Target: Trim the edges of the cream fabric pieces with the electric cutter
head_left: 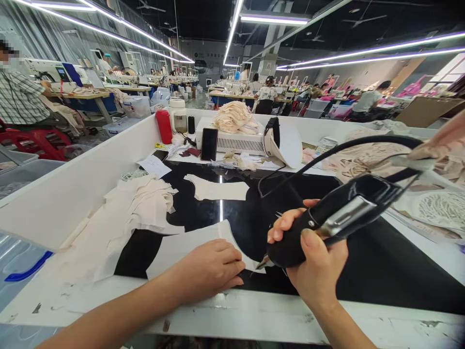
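Note:
My left hand (210, 266) lies palm down on a cream fabric piece (181, 252), its fingers stretched flat and pressing the cloth onto the black work surface (250, 213). My right hand (316, 264) is wrapped round a black corded power tool (337, 213) with a silver lever along its side. The tool's pointed metal tip (264, 263) is at the right end of that fabric piece, near my left fingertips. Farther back lies a smaller curved fabric piece (218, 189). A layered pile of cut fabric (141, 203) stands to the left.
The tool's black cord (348, 145) loops up at the right. Another person's hand (443, 138) shows at the right edge, near the cord. At the back are a white box (228, 140) topped with fabric, a phone (209, 144), a red bottle (163, 126) and a visor (286, 143). White boards border the table.

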A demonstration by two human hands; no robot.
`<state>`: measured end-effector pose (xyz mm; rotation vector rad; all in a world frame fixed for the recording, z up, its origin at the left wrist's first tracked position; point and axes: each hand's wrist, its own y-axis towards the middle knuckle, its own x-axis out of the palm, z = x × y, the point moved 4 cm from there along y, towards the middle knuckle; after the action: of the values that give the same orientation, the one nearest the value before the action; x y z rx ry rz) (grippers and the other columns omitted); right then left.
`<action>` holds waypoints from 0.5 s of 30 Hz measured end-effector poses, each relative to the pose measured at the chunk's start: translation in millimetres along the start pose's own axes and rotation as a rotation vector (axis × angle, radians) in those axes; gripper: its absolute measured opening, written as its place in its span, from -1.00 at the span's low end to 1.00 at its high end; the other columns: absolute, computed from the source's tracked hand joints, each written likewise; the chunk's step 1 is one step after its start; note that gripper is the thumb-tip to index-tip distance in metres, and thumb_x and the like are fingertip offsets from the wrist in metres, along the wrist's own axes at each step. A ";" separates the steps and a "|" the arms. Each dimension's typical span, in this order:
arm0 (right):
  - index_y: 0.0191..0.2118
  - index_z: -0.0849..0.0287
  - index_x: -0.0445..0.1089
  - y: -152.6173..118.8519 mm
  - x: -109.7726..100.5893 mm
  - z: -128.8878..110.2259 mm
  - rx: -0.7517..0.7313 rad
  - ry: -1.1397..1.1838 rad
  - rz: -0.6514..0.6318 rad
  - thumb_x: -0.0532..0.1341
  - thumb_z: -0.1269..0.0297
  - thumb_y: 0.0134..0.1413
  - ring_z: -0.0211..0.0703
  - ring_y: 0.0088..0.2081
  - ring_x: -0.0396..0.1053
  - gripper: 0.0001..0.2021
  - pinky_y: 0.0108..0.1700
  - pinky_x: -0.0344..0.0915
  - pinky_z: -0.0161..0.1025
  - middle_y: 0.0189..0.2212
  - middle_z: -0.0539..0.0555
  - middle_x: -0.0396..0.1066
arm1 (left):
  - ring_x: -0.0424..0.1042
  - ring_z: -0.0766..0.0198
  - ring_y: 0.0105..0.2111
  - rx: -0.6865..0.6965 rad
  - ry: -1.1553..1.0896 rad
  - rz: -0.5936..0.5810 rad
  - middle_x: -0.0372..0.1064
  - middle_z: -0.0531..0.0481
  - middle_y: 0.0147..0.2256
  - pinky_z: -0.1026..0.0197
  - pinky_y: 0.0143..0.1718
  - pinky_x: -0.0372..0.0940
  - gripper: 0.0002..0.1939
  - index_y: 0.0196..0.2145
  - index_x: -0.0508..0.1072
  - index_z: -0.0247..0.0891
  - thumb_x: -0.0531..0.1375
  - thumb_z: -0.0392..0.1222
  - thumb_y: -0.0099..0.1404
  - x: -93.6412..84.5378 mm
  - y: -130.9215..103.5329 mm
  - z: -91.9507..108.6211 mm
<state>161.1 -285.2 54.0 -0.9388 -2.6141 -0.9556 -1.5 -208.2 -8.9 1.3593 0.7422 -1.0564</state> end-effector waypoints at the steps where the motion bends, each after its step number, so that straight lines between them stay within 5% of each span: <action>1: 0.03 0.01 0.39 -0.7 -1.0 0.0 0.000 -0.002 -0.004 0.46 0.14 0.19 -0.24 -0.47 0.43 -0.63 -0.45 0.49 -0.26 -0.39 -0.09 0.47 | 0.50 0.11 -0.12 -0.002 0.002 0.000 0.53 -0.12 -0.13 0.06 0.03 0.42 -0.78 -0.03 0.50 -0.34 0.16 -0.13 0.61 -0.1 0.0 -0.4; 15: 0.06 -0.04 0.38 -3.9 -7.6 4.8 -0.004 -0.083 -0.017 0.39 0.16 0.26 -0.22 -0.46 0.43 -0.68 -0.43 0.49 -0.21 -0.37 -0.05 0.44 | 0.52 0.14 -0.06 -0.104 -0.123 0.046 0.54 -0.11 -0.06 0.12 0.08 0.44 -0.77 0.00 0.53 -0.29 0.14 -0.11 0.62 -7.7 -0.6 -6.3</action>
<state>164.8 -288.2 45.4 -0.9793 -2.6940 -0.9455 -4.0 -200.7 -2.8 1.2065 0.6631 -1.0412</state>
